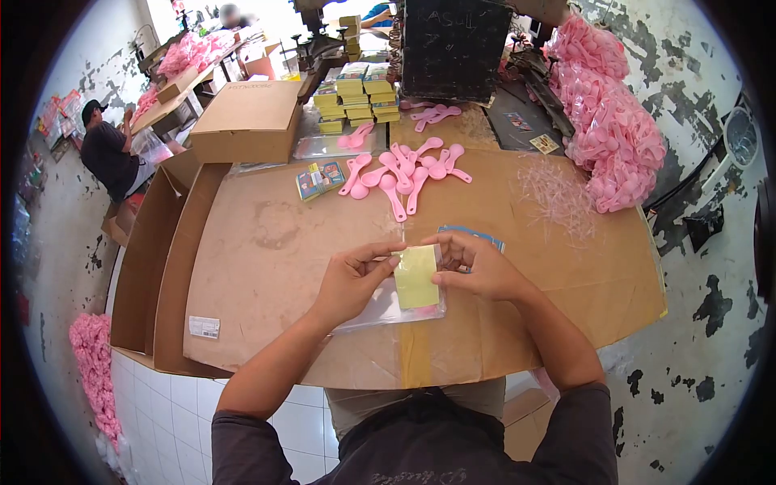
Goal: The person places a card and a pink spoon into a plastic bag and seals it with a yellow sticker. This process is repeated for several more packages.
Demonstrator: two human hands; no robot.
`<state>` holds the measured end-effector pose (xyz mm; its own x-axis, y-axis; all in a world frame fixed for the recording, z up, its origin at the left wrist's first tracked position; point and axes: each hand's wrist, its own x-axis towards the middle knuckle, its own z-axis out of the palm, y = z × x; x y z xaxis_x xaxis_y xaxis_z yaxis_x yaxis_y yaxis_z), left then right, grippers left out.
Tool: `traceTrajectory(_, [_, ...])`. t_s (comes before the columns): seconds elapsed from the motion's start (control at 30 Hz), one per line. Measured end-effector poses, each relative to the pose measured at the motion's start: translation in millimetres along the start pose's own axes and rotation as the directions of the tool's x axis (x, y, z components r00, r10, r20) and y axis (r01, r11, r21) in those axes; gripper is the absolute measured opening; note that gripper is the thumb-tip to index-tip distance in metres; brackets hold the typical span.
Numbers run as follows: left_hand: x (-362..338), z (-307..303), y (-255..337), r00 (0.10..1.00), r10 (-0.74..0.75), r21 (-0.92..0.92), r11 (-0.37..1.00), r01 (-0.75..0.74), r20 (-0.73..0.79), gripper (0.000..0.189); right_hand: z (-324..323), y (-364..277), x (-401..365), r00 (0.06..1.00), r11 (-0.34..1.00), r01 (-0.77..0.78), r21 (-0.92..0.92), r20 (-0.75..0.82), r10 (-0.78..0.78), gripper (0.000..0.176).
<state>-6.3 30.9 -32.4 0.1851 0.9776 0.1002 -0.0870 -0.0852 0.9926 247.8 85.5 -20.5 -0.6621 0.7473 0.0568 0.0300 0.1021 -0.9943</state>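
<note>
On the near side of the pink spoons (390,164), the yellow card (416,279) was pinched at its edges by the left hand (349,280) and right hand (491,272); it could have been creased, it was judged, if snagged by clear plastic (368,314) lying on that same side.

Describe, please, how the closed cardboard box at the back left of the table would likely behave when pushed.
The box looks broad and low, so it would probably slide before tipping. Its flat faces and straight edges suggest fairly stiff sides. Its closed top hides any contents, so its weight is hard to judge.
</note>
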Motion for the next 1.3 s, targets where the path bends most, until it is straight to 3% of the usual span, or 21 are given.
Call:
traceTrajectory(0.1, [0,1,5,0.999,0.043,-0.043,0.998,-0.043,0.003,0.032,-3,8,3,1.000,0.999,0.005,-0.035,0.028,-0.004,0.033])
traceTrajectory(0.2, [-4,14,16,0.988,0.129,-0.181,0.973,-0.144,-0.090,0.032,-4,2,7,0.999,0.999,0.027,-0.039,0.046,-0.026,0.034])
traceTrajectory(0.3, [-4,3,10,0.997,0.037,0.039,0.998,-0.039,0.062,0.032,-2,-11,9,0.994,0.995,0.098,0.026,0.046,-0.099,0.034])
traceTrajectory(0.33, [-4,0,13,0.996,-0.013,0.027,1.000,0.010,0.085,0.032,-2,-15,9,0.990,0.990,0.128,0.055,0.045,-0.131,0.034])
traceTrajectory(0.4, [-3,-12,27,0.986,-0.111,0.012,0.994,0.110,0.121,0.031,-6,-25,11,0.996,0.995,0.076,-0.070,-0.043,-0.080,0.034])
traceTrajectory(0.5, [-2,-48,40,0.970,0.048,-0.027,0.998,-0.056,-0.240,0.028,-31,-26,12,0.989,0.909,0.063,-0.413,-0.095,-0.112,0.033])
traceTrajectory(0.53, [1,-62,45,0.883,0.202,-0.119,0.954,-0.275,-0.424,0.030,-40,-24,11,0.986,0.837,0.066,-0.543,-0.095,-0.140,0.033])
traceTrajectory(0.57, [3,-80,49,0.738,0.310,-0.163,0.856,-0.491,-0.600,0.032,-46,-24,9,0.986,0.818,0.039,-0.574,-0.112,-0.126,0.034])
traceTrajectory(0.6, [3,-106,50,0.627,0.348,-0.150,0.785,-0.601,-0.697,0.041,-50,-24,6,0.985,0.797,0.012,-0.603,-0.131,-0.114,0.036])
traceTrajectory(0.67, [4,-98,75,0.568,0.267,-0.226,0.725,-0.651,-0.778,0.051,-58,-19,0,0.980,0.699,0.038,-0.714,-0.109,-0.165,0.038])
traceTrajectory(0.73, [9,-101,53,0.685,0.238,-0.221,0.831,-0.511,-0.688,0.052,-65,-7,-2,0.960,0.509,0.147,-0.848,-0.001,-0.279,0.040])
traceTrajectory(0.77, [12,-102,39,0.739,0.213,-0.211,0.876,-0.435,-0.640,0.052,-66,-2,-4,0.963,0.494,0.120,-0.861,-0.020,-0.268,0.041])
traceTrajectory(0.83, [12,-84,24,0.885,0.182,0.129,0.982,-0.139,-0.429,0.045,-68,7,-7,0.967,0.462,0.064,-0.885,-0.060,-0.249,0.043])
traceTrajectory(0.9, [8,-46,20,0.973,0.113,0.519,0.855,0.007,-0.199,0.038,-66,8,-9,0.973,0.487,0.046,-0.872,-0.071,-0.218,0.042])
traceTrajectory(1.0, [-1,-12,1,0.975,0.197,0.779,0.594,-0.201,0.101,0.037,-68,16,-9,0.974,0.545,0.039,-0.837,-0.091,-0.209,0.039])
traceTrajectory(1.1, [2,-8,-9,0.905,0.365,0.839,0.404,-0.364,0.217,0.031,-67,19,-8,0.972,0.704,0.004,-0.710,-0.164,-0.170,0.033])
traceTrajectory(1.2, [2,-10,-8,0.989,0.127,0.751,0.645,-0.144,0.080,0.026,-66,23,-6,0.963,0.817,-0.027,-0.576,-0.234,-0.133,0.030])
traceTrajectory(1.3, [2,-9,-1,0.995,-0.074,0.551,0.828,0.102,-0.072,0.022,-55,18,-6,0.933,0.893,-0.001,-0.450,-0.322,-0.162,0.026])
